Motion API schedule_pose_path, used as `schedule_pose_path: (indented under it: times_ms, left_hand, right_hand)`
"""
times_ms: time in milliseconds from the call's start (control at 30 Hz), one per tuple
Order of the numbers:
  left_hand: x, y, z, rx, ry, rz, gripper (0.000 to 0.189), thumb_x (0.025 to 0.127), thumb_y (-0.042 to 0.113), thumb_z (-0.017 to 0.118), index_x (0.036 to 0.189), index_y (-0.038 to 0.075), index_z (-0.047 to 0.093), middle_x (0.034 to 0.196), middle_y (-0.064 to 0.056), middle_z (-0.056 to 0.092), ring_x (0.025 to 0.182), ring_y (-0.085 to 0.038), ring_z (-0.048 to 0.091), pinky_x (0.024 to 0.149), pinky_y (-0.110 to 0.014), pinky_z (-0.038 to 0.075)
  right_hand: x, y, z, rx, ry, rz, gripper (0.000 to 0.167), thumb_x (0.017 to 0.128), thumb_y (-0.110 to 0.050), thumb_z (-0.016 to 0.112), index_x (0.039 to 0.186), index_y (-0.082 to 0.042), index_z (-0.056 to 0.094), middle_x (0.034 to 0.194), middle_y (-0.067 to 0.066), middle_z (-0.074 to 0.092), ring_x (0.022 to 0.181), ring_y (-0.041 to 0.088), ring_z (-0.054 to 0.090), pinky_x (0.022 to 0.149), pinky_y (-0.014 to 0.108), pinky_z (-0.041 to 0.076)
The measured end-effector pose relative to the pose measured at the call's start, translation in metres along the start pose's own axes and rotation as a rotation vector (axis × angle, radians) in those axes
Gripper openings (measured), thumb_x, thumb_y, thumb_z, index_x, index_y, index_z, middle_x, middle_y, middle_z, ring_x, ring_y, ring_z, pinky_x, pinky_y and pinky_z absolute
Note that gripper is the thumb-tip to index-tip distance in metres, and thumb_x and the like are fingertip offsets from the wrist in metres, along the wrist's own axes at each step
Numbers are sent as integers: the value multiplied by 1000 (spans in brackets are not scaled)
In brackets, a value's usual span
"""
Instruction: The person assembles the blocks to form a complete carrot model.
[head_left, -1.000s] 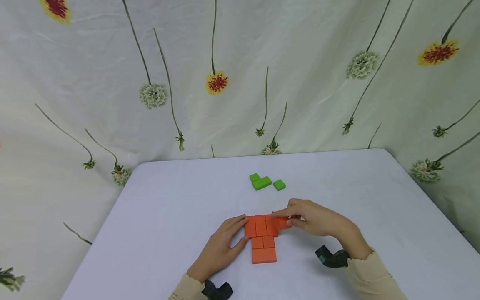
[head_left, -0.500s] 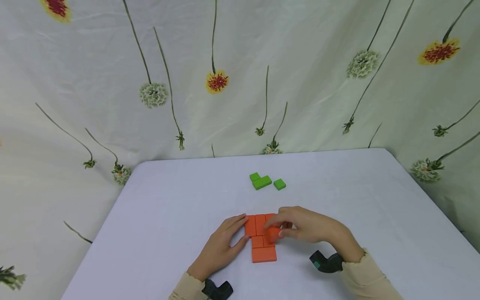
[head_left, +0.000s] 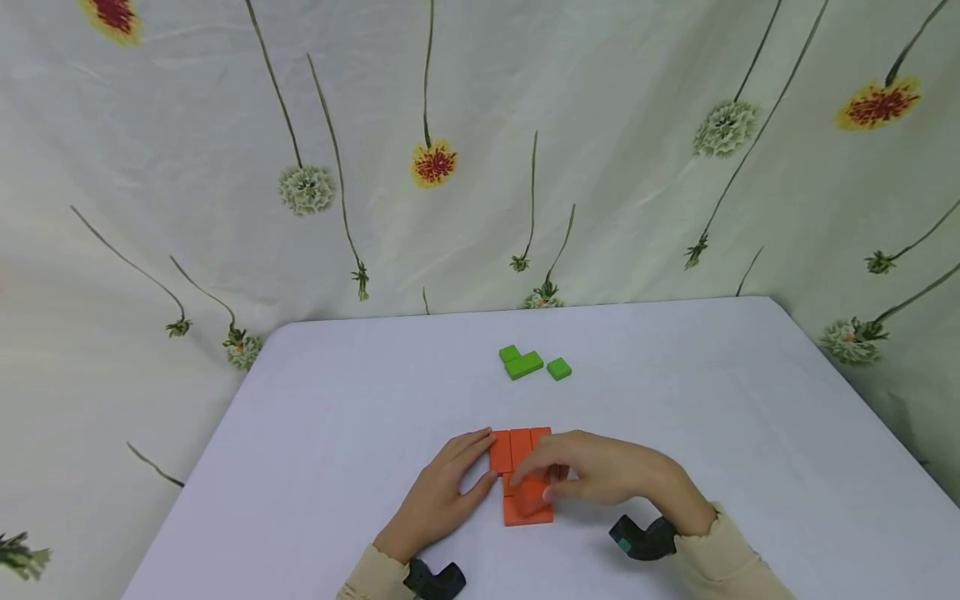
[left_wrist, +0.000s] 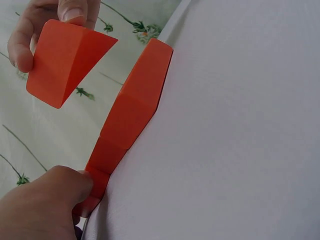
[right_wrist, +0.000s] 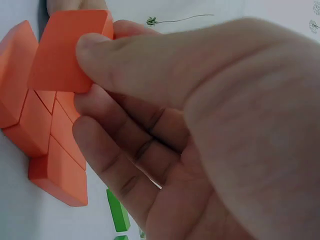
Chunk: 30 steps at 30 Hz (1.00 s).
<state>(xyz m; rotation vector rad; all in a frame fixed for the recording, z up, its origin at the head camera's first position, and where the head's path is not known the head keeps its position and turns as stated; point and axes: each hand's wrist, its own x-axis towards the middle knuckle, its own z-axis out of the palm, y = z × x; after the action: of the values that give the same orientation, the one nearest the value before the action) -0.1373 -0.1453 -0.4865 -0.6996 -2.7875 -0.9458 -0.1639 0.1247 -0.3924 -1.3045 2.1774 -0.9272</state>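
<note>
Placing, I guess: my right grip [head_left: 600, 468] pinches an orange block [right_wrist: 56, 52], left grip [head_left: 442, 490] rests relaxed against laid blocks [head_left: 521, 448], aligning's probably next.

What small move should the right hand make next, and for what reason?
Probably lower the pinched orange block toward the near end of the orange layout: the right hand holds it raised above that end, while the left hand touches the layout's left edge.
</note>
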Motion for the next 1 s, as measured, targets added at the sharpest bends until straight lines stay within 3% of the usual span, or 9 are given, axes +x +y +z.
schedule_pose_path:
  times_ms: [467, 1000]
  left_hand:
    - [0, -3, 3, 32, 23, 28, 55, 100, 33, 70, 149, 14, 56, 154, 2, 53, 143, -17, 48, 114, -44, 48]
    - [0, -1, 1, 7, 15, 8, 55, 100, 32, 70, 150, 15, 55, 155, 2, 52, 144, -15, 47, 116, -43, 46]
  right_hand:
    - [7, -5, 12, 15, -115, 23, 37, 94, 0, 69, 121, -23, 74, 97, -15, 63, 90, -4, 56, 84, 17, 55]
    - [13, -2, 18, -76, -166, -13, 39, 91, 4, 71, 119, -22, 78, 101, -16, 67, 85, -3, 54, 75, 13, 52]
